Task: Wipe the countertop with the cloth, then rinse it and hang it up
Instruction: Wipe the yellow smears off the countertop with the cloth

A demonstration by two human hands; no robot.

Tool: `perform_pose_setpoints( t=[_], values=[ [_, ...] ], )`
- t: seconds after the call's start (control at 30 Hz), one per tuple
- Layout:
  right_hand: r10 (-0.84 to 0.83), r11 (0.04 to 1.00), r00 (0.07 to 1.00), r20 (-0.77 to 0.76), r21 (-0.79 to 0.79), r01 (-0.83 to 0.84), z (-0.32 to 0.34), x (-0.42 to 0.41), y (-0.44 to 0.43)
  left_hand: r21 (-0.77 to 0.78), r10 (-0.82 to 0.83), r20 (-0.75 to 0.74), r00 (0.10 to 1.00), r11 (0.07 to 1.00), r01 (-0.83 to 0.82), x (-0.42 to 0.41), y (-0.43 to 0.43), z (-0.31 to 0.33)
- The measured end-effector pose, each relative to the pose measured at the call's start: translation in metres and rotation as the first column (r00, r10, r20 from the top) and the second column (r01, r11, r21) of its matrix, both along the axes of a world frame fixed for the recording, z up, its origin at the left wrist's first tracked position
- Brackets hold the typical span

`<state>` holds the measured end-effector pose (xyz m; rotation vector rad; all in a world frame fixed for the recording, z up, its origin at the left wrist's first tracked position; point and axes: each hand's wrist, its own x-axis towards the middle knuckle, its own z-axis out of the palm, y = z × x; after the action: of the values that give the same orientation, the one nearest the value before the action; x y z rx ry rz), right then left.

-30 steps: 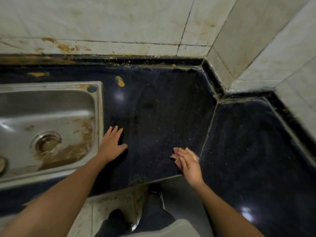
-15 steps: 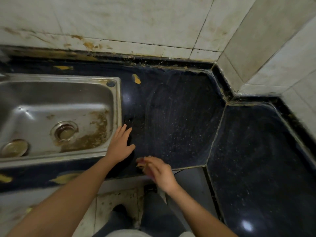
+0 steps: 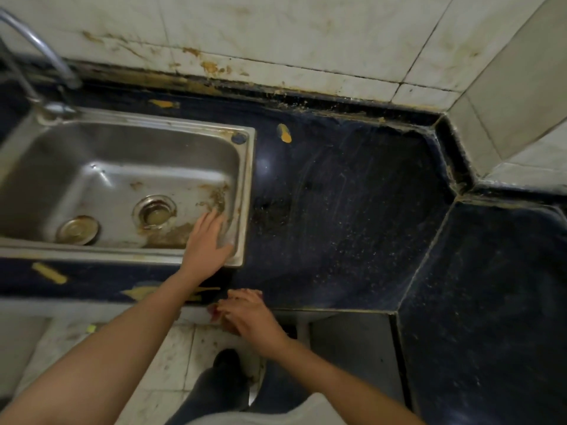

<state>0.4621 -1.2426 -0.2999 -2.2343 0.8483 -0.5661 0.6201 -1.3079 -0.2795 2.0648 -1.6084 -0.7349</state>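
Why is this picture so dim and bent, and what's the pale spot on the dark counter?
Head view: weak lighting overall; the pale spot looks like lamp glare on the glossy countertop; the wide-angle lens bows the sink rim and wall tiles; the left hand is slightly motion-blurred.

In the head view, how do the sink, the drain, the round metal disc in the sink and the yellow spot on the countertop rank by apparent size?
1. sink, by far the largest.
2. drain and round metal disc: they look about alike, so I do not rank them.
3. yellow spot, the smallest.
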Motion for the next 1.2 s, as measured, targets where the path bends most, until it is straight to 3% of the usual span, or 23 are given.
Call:
perform_pose_setpoints(
  t=[0.07, 0.2, 0.47, 0.73, 0.93, 1.03, 1.2],
  values=[
    [0.009, 0.998, 0.999, 0.034, 0.068, -0.012, 0.009, 0.007, -0.014, -0.010, 0.003, 0.019, 1.000, 1.000, -0.002, 0.008, -0.001, 0.002],
    [-0.328, 0.933, 0.923, 0.201, 0.223, 0.283, 0.036, -0.006, -0.066, -0.035, 0.024, 0.040, 0.999, 0.999, -0.023, 0.019, -0.003, 0.004],
    [-0.697, 0.708, 0.705, 0.132, 0.286, 0.646, 0.036, -0.109, -0.177, 0.016, 0.027, 0.029, 0.999, 1.000, -0.027, -0.015, -0.019, -0.005],
    [-0.735, 0.674, 0.676, 0.054, 0.168, 0.719, 0.041, -0.142, -0.319, 0.029, -0.030, 0.203, 0.979, 0.999, 0.024, -0.051, -0.077, -0.021],
    [-0.800, 0.594, 0.596, -0.072, 0.044, 0.803, 0.000, -0.144, -0.419, 0.029, -0.033, 0.386, 0.922, 0.999, 0.024, -0.059, -0.097, -0.036],
    [-0.773, 0.631, 0.620, -0.136, -0.063, 0.773, -0.012, -0.125, -0.452, 0.027, -0.023, 0.393, 0.919, 1.000, 0.014, -0.059, -0.098, -0.038],
    [-0.588, 0.808, 0.775, -0.229, -0.124, 0.576, -0.013, -0.081, -0.499, 0.026, -0.009, 0.393, 0.920, 1.000, -0.001, -0.060, -0.098, -0.040]
  ],
)
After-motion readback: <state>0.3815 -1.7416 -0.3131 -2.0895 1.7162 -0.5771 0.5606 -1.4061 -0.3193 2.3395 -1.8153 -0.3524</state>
